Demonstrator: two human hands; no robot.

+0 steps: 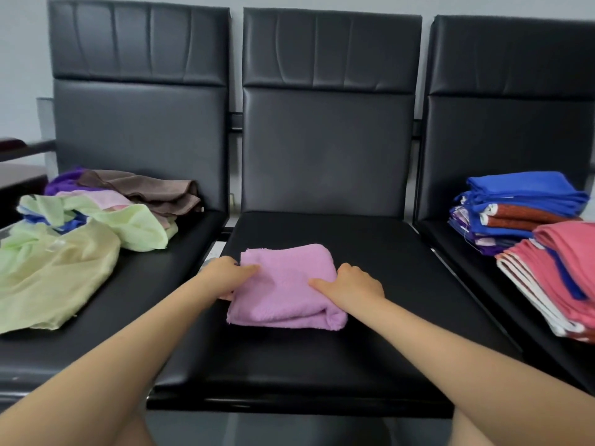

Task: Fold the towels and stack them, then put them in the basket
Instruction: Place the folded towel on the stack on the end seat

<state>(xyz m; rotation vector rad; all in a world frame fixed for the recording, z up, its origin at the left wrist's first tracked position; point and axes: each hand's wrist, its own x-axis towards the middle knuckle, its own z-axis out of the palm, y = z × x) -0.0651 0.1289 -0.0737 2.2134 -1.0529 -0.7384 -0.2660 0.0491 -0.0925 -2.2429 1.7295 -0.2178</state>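
Observation:
A folded pink-lilac towel [286, 286] lies on the middle black seat [322, 358]. My left hand [225, 273] grips its left edge, thumb on top and fingers tucked under the fold. My right hand [352, 284] holds the right edge, thumb lying on the cloth and fingers curled down over the side. On the left seat is a heap of unfolded towels [87, 226], pale green, brown, purple and pink. The right seat carries folded stacks: blue and rust towels [515, 210] behind, coral-pink ones [557, 275] in front. No basket is in view.
Three black padded chairs stand side by side with tall backrests [328, 123] against a pale wall. Narrow gaps with metal frame parts separate the seats. A dark low table edge [19, 175] shows at the far left.

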